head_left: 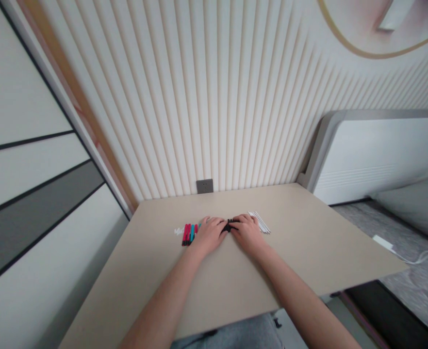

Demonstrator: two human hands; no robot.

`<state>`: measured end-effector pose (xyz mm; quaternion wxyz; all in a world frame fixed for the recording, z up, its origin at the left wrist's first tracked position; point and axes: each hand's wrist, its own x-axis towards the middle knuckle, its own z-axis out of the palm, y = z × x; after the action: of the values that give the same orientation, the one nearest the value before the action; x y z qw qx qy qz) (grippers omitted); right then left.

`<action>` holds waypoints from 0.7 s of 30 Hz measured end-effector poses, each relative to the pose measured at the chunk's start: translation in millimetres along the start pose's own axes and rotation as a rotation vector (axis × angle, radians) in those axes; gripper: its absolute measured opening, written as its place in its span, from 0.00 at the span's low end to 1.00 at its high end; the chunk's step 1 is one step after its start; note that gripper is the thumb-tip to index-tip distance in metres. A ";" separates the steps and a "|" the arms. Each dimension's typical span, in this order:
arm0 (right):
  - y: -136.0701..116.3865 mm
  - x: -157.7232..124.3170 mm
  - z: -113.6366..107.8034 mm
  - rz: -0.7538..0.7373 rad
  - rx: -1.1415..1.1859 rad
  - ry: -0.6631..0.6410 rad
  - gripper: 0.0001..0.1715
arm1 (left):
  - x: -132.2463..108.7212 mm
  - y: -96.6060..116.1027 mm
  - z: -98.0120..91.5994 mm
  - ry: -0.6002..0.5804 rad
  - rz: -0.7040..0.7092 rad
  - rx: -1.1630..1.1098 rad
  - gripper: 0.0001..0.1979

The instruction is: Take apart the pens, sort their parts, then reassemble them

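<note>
Two hands meet over the black parts, colored sticks on one side and white rods on the other.
The left hand [211, 233] and right hand [247, 230] lie close together on the surface [319, 237], fingers bent in and narrow at the black parts [229, 225], which sit between them; whether they pinch or only touch, I cannot tell. Red and teal sticks [185, 233] lie just beside the left hand, partly hidden by it, with white bits [178, 231] past them; the rods [261, 222] lie by the right hand. With room this tight, a sideways sweep of the left wrist could scatter the sticks, the right could set the rods rolling, and uneven pressure could make a small part slip out.
</note>
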<state>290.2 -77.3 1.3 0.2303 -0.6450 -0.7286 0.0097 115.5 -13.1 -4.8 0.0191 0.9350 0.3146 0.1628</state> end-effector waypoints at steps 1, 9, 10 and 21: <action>0.0 0.1 0.4 0.005 0.000 -0.001 0.15 | 0.0 -0.2 -0.1 -0.003 -0.001 0.000 0.14; 1.6 -2.3 3.0 0.007 0.017 0.018 0.14 | -0.5 -2.3 1.0 0.010 -0.003 0.003 0.15; 2.2 -2.9 2.7 0.011 0.020 0.015 0.14 | -0.3 -2.6 1.2 0.010 -0.005 0.002 0.15; 14.1 -1.3 -3.3 0.098 0.108 0.140 0.15 | 4.4 -2.0 0.3 -0.010 -0.007 -0.007 0.14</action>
<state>304.6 -77.1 -0.6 0.3142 -0.6656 -0.6768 0.0150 117.8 -8.9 -4.1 0.0245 0.9346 0.3173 0.1590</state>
